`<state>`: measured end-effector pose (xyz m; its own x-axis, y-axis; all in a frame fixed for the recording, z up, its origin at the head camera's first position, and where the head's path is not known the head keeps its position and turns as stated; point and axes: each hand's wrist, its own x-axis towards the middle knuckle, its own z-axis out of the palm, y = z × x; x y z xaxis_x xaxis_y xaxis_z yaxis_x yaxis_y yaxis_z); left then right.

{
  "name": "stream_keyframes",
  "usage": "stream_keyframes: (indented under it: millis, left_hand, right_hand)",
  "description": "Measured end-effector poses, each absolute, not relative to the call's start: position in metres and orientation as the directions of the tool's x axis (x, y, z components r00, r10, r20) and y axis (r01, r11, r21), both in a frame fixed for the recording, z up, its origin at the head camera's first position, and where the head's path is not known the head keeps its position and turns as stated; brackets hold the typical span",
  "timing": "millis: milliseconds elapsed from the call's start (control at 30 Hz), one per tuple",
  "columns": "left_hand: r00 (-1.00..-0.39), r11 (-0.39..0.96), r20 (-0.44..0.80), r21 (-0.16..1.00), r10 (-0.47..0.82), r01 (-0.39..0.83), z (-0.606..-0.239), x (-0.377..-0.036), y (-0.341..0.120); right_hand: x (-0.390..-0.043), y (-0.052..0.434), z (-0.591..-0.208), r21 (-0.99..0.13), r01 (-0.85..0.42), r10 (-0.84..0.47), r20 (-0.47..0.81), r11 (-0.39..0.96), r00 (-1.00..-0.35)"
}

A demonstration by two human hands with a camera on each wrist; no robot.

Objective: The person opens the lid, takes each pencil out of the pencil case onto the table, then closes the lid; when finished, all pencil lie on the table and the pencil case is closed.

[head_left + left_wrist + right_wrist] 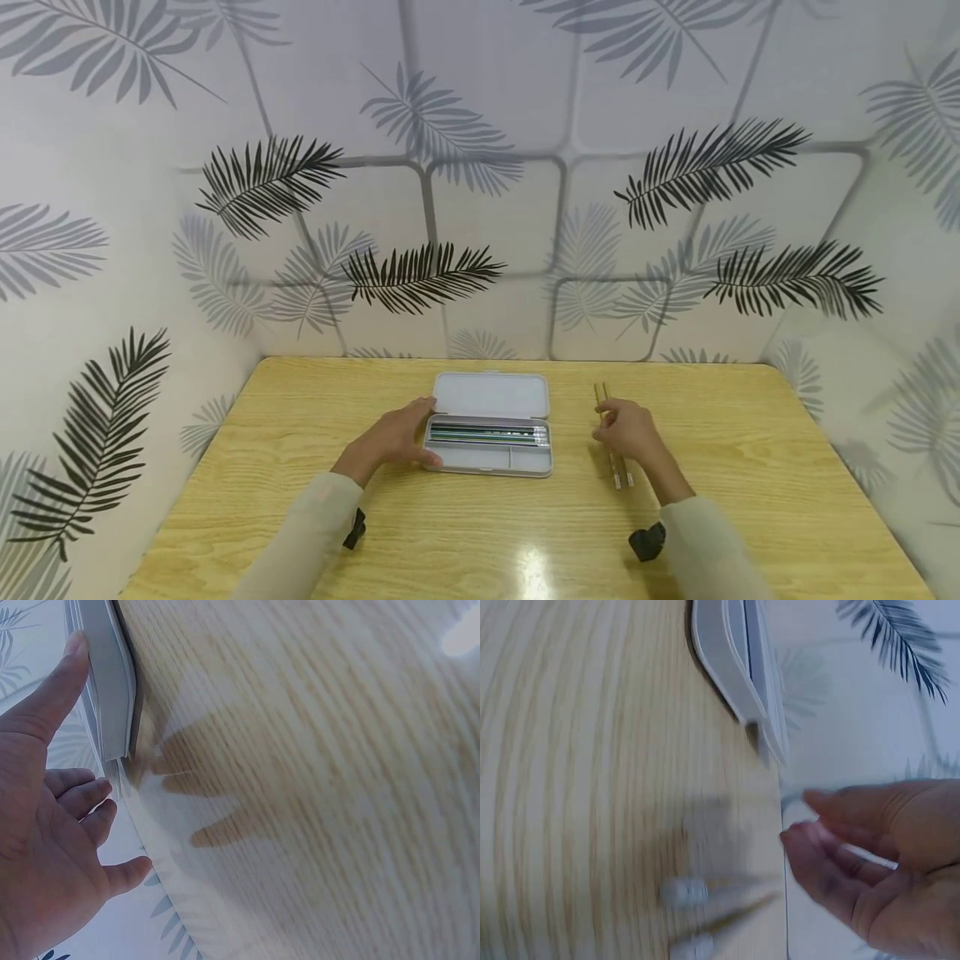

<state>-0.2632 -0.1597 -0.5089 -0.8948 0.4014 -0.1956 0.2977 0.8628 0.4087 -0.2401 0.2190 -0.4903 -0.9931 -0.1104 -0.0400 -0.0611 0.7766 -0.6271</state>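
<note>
A white pencil case (457, 468) lies with its lid (491, 395) folded back on the wooden table. Dark and green pencils (480, 434) fill its rear compartment. My left hand (393, 433) spreads at the case's left end. In the left wrist view, its thumb (71, 660) rests against the case's side. My right hand (628, 429) hovers over two brownish pencils (616, 472) with white ends, lying side by side right of the case. In the right wrist view, the thumb and bent fingers of that hand (877, 859) stand slightly apart with nothing visible between them.
The case's front part has a long compartment (468, 457) and a small one (531, 460) at the right. Behind the table's far edge stands a wall (495, 325) with leaf prints. Light glares off the tabletop (480, 533) near the front.
</note>
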Motion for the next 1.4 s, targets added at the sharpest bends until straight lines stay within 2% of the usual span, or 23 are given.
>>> stream_keyframes:
  millis: [100,200,433,733,1400]
  left_hand:
    - [-0.896,0.863,-0.194,0.408,0.4,0.297,-0.508,-0.263,-0.16]
    - [-0.895,0.858,-0.189,0.418,0.405,0.3,-0.507,-0.262,-0.16]
    - [-0.892,0.858,-0.188,0.412,0.41,0.307,-0.507,-0.261,-0.161]
    - [-0.891,0.856,-0.189,0.414,0.413,0.309,-0.505,-0.262,-0.162]
    - [-0.897,0.861,-0.187,0.413,0.4,0.297,-0.507,-0.262,-0.162]
  right_hand:
    - [-0.245,0.196,-0.493,-0.698,-0.131,-0.173,0.011,0.703,-0.985]
    - [-0.248,0.176,-0.498,-0.722,-0.211,-0.255,0.049,0.659,-0.966]
    - [-0.249,0.146,-0.504,-0.74,-0.283,-0.406,0.015,0.609,-0.914]
    - [-0.251,0.129,-0.503,-0.733,-0.225,-0.408,-0.079,0.642,-0.909]
    - [-0.255,0.113,-0.51,-0.647,-0.35,-0.506,-0.065,0.677,-0.86]
